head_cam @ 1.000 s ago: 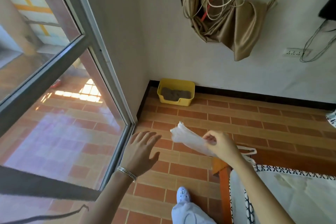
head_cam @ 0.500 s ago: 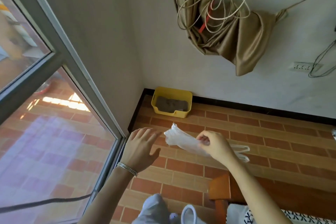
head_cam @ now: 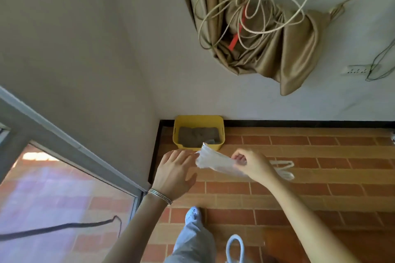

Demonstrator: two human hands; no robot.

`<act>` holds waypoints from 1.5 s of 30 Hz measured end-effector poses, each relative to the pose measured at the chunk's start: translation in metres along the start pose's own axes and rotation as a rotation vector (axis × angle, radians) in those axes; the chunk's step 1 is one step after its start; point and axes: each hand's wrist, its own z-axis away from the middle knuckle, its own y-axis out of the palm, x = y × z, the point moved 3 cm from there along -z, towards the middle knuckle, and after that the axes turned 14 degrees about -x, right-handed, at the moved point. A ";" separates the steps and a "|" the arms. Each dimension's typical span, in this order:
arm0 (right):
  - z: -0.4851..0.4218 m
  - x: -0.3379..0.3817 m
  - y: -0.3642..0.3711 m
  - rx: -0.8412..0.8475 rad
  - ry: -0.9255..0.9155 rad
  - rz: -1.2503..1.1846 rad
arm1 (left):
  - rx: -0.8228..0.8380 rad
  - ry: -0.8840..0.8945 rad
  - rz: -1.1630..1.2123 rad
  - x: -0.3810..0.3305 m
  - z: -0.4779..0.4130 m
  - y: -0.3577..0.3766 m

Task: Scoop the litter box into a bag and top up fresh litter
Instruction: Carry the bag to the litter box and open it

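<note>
2 hands on bag (head_cam: 215, 161) near litter box (head_cam: 198, 131)

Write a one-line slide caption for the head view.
Right hand holds a white plastic bag; open left hand reaches for it, yellow litter box ahead.

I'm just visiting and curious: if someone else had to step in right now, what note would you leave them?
Right hand pinches the white plastic bag, bunched and unopened.
Left hand is open, fingertips at the bag's end.
Yellow litter box sits in the floor corner ahead against the wall, grey litter inside.
Done: bag fetched, box approached.
Left: open the bag, scoop the litter into it, top up. No scoop or fresh litter is in view.
</note>
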 end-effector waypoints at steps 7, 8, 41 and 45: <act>-0.087 0.020 0.010 -0.049 0.015 -0.003 | 0.043 0.059 0.030 0.063 -0.083 0.026; -0.097 0.020 0.012 -0.046 0.012 0.004 | 0.045 0.057 0.036 0.067 -0.092 0.030; -0.306 -0.269 0.460 0.090 -0.060 -0.047 | 0.105 0.094 0.258 0.254 -0.021 0.575; -0.305 -0.329 0.550 0.090 -0.030 -0.079 | 0.127 0.164 0.240 0.282 0.032 0.666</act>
